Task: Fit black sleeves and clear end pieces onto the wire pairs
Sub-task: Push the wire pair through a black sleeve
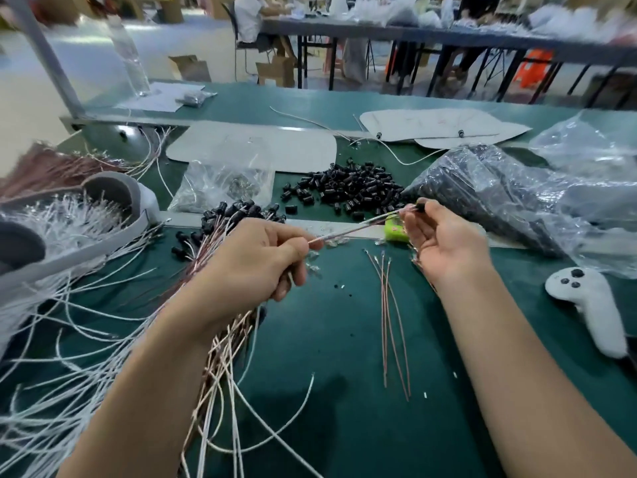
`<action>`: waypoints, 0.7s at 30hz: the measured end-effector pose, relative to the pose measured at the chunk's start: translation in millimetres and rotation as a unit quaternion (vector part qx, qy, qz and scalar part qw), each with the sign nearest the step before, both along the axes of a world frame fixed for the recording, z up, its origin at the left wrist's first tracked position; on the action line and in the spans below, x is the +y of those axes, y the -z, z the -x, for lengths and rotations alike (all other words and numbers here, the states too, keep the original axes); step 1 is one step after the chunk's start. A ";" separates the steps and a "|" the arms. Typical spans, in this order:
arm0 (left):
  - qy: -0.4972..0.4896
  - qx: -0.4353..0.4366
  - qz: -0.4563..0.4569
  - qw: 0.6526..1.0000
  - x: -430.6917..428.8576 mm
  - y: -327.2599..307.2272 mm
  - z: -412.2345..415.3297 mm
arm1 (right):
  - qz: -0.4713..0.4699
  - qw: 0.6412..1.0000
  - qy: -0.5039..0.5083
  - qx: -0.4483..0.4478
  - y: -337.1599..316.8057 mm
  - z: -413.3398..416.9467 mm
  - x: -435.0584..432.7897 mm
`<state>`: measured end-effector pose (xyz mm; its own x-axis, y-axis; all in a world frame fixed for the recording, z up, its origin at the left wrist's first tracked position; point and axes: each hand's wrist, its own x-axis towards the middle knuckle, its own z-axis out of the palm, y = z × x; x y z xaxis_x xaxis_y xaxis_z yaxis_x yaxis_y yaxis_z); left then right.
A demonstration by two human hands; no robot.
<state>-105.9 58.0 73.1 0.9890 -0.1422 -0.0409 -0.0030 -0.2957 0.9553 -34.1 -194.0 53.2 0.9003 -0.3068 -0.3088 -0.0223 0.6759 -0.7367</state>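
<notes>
Bright, even overhead light. Faint shadow on green mat (339, 391), 6 o'clock. Plastic bags (517, 188) glare, 2 o'clock. My wire pair (362, 225) smears; 12 o'clock blurred, edges bow.

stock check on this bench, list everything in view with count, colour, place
wire pair: one, white and pink, held between both hands
black sleeve: one, black, at the right fingertips
loose sleeves: many, black, heaped mid table
large bag: one, clear, holding black pieces, right
small bag: one, clear, left of the loose sleeves
pink wires: a few, pink, by the right forearm
white wires: many, white, spread at left
controller: one, white, right edge
table: one, green top
left hand: grips the wire pair
right hand: pinches the black sleeve
</notes>
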 end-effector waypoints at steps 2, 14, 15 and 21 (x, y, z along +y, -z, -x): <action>-0.032 -0.037 -0.060 0.997 8.3 -11.3 4.7 | 0.015 1.000 0.010 0.002 -8.0 -7.9 11.8; -0.300 -0.340 -0.505 0.734 85.8 -3.2 56.2 | 0.247 0.945 -0.188 0.102 14.9 -39.3 138.8; -0.301 -0.306 -0.500 0.752 94.0 5.1 57.2 | 0.283 0.933 -0.193 0.105 21.6 -39.1 144.9; -0.283 -0.104 -0.551 0.778 104.6 44.2 56.9 | 0.397 0.894 -0.198 0.063 34.8 -35.6 153.2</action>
